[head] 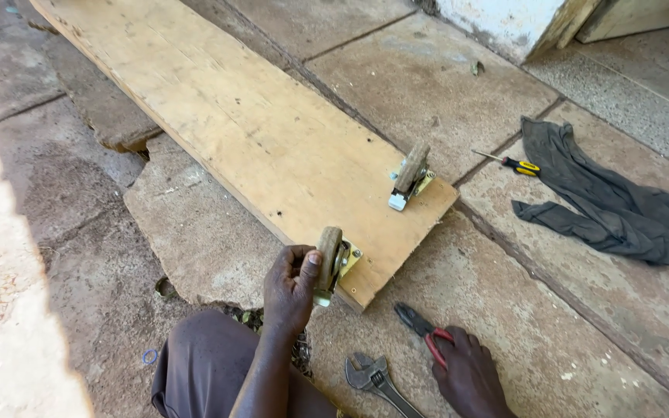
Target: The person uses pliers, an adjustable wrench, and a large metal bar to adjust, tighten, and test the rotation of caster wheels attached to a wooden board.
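A long wooden board is lying flat on the paved stone floor, running from the upper left toward the person. Two caster wheels are fixed on the near end of the board. The near wheel, at the near left corner, is being gripped by the left hand: the fingers are closed around it and the thumb is pressed on the rim. The far wheel is standing at the other corner of the same end, untouched.

The right hand is resting low on the floor and is closed on the red handles of a pair of pliers; the dark nose of the pliers is pointing toward the board. An adjustable wrench is lying on the floor just beside this hand, between the two arms.

A screwdriver with a yellow and black handle is lying further to the right, near a crumpled dark grey cloth.
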